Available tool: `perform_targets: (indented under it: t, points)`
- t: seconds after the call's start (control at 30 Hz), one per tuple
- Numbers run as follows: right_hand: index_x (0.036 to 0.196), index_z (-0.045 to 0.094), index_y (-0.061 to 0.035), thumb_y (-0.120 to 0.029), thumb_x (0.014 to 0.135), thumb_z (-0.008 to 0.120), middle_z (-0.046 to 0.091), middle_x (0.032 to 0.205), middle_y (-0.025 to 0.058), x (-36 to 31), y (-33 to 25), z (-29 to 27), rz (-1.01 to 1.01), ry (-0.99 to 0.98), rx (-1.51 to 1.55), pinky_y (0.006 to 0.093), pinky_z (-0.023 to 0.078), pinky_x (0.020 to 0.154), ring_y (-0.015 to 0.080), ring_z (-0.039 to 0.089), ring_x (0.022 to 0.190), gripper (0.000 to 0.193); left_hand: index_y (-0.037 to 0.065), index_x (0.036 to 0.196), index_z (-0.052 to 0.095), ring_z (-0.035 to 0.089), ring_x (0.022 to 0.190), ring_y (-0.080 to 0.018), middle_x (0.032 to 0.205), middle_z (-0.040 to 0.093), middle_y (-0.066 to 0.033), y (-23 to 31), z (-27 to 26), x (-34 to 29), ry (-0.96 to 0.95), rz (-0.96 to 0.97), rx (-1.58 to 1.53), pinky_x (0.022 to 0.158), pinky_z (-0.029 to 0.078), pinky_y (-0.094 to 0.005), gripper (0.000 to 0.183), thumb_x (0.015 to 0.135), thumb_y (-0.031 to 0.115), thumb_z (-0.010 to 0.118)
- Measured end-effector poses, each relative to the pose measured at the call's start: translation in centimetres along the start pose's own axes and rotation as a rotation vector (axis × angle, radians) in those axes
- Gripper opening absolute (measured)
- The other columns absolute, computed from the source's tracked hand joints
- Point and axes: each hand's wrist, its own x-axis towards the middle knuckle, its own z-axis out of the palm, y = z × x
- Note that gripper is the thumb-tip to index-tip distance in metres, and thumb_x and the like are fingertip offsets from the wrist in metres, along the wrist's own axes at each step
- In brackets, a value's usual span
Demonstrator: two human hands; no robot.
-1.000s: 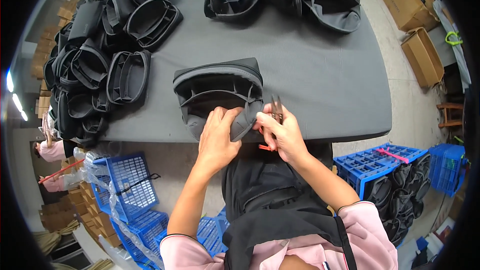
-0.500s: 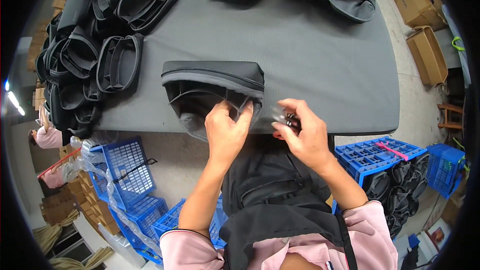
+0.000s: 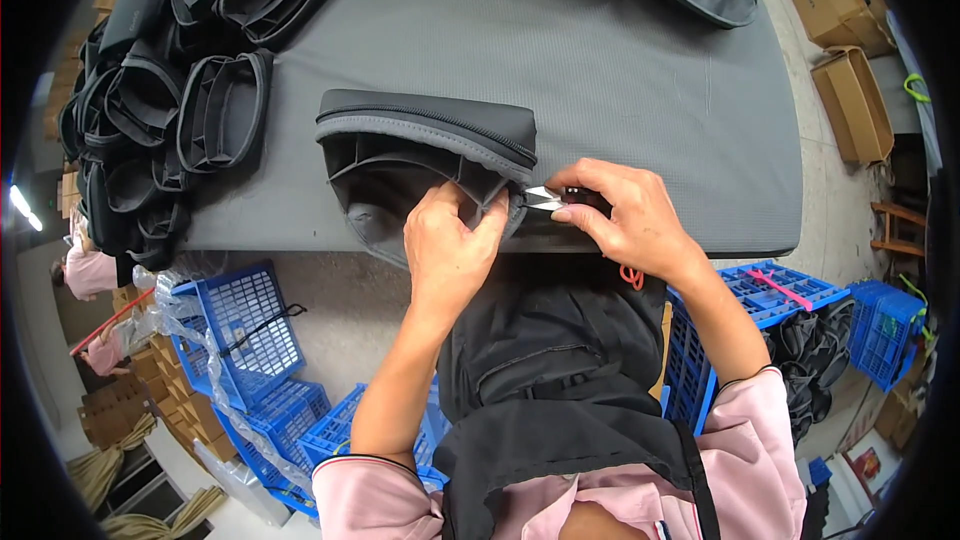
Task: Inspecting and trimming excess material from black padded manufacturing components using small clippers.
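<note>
A black zippered pouch (image 3: 430,112) with inner dividers lies unzipped at the table's near edge, its mouth toward me. My left hand (image 3: 450,240) reaches into it, thumb and fingers pinching the fabric near the right end of the opening. In my right hand (image 3: 625,210) is a pair of small thread snips (image 3: 545,199), with silver blades and a dark grip. The blade tips touch or nearly touch the pouch's right edge; any thread there is too small to make out. A red cord loop (image 3: 631,278) hangs below the right hand.
Several similar pouches (image 3: 222,110) are heaped on the grey-covered table (image 3: 640,90) at left, with more at the far edge. Blue plastic crates (image 3: 250,330) stand below left, and another crate (image 3: 700,340) at right beside black pouches (image 3: 815,350). Cardboard boxes (image 3: 850,105) lie far right.
My right hand has moved up and brought the snips to the pouch's right edge, blades now visible. The left hand keeps its pinch on the pouch. The view has shifted slightly.
</note>
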Motion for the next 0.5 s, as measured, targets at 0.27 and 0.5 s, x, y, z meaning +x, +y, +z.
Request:
perform_targets:
  t: [0.27, 0.5]
  points:
    - [0.087, 0.061, -0.0089, -0.018, 0.073, 0.069, 0.063, 0.073, 0.0046, 1.2, 0.4, -1.2, -0.221, -0.081, -0.157, 0.0344, 0.045, 0.060, 0.0255, 0.060, 0.066, 0.018, -0.001, 0.082, 0.065, 0.058, 0.062, -0.0316, 0.075, 0.062, -0.0178, 0.3, -0.1, 0.1, -0.041, -0.063, 0.001, 0.060, 0.045, -0.0383, 0.023, 0.074, 0.020, 0.067]
    - [0.085, 0.062, -0.0092, -0.017, 0.072, 0.070, 0.062, 0.070, 0.0034, 1.7, 0.4, -1.3, -0.299, -0.096, -0.220, 0.0340, 0.044, 0.059, 0.0240, 0.060, 0.064, 0.017, -0.001, 0.082, 0.064, 0.057, 0.060, -0.0311, 0.075, 0.062, -0.0174, 0.0, 0.1, 0.1, -0.017, -0.024, -0.030, 0.059, 0.044, -0.0380, 0.023, 0.074, 0.020, 0.068]
